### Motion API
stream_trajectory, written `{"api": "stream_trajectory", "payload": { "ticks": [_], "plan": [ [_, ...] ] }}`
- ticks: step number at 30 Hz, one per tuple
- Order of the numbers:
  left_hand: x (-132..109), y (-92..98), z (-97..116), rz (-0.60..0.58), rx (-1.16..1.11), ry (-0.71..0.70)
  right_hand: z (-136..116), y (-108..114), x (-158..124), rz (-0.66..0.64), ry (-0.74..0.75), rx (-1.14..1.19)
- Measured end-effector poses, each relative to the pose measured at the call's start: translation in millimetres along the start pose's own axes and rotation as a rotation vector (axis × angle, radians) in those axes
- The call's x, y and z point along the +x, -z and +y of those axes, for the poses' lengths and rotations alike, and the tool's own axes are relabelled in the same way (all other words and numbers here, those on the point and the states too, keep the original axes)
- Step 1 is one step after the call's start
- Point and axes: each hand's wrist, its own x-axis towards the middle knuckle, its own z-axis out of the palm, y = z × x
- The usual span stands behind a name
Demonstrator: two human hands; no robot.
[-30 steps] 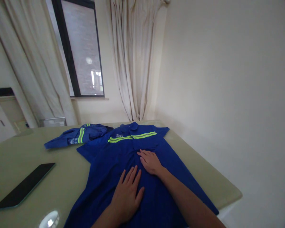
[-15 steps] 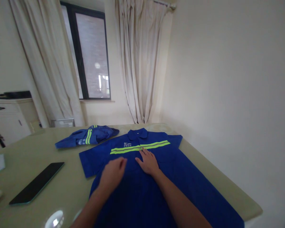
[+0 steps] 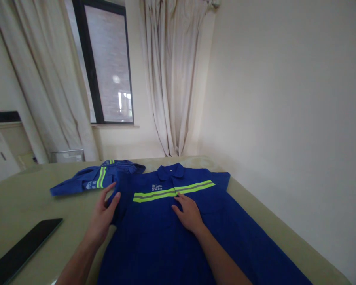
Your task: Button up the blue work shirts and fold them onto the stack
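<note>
A blue short-sleeved work shirt (image 3: 148,229) lies front up, its collar at the far end. A yellow-green reflective stripe (image 3: 154,195) crosses its chest, with a white print above it on the left. My left hand (image 3: 102,215) has the edge of the left sleeve (image 3: 117,198) between thumb and fingers, with the sleeve raised and bent in toward the shirt body. Flat on the shirt's middle, just below the stripe, rests my right hand (image 3: 188,213), fingers spread.
A second blue garment (image 3: 91,178) with reflective stripes lies bunched up at the back left. Nearer on the left is a dark flat tablet-like device (image 3: 26,249). The pale green tabletop (image 3: 74,206) meets a white wall (image 3: 284,118) on the right.
My left hand has moved left from above the shirt's middle to the left sleeve, which was spread flat and is now lifted inward. My right hand stays on the chest. The view has shifted slightly.
</note>
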Motion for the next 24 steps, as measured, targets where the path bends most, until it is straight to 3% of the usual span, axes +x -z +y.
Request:
{"api": "stream_trajectory", "payload": {
  "ticks": [2, 4, 5, 8, 10, 13, 15, 18, 24],
  "plan": [
    [-12, -10.9, 21, -0.173, -0.322, -0.062, 0, -1, 0, 0.004, 0.007, -0.002],
    [-26, -20.8, 30, -0.275, -0.425, -0.185, 1, -1, 1, 0.011, 0.01, 0.001],
    [-32, -24.8, 28, -0.302, -0.327, -0.274, 0, -1, 1, 0.015, 0.014, 0.006],
    [-44, -32.7, 5, -0.363, 0.26, -0.499, 0, 0, 2, 0.036, 0.028, 0.042],
    [-45, -35.2, -15, -0.426, 0.53, -0.538, 0, 1, 2, 0.052, 0.026, 0.068],
    [-38, -34.4, -34, -0.496, 0.595, -0.493, -1, 3, 0, 0.058, 0.003, 0.072],
    [-30, -30.5, -37, -0.499, 0.564, -0.466, -2, 4, -2, 0.046, 0.035, 0.065],
    [-20, -21.2, -33, -0.39, 0.564, -0.405, -5, 4, -5, -0.011, 0.125, 0.021],
    [-11, -7.5, -35, -0.234, 0.783, -0.282, -8, 2, -7, -0.08, 0.126, -0.043]
  ]
}}
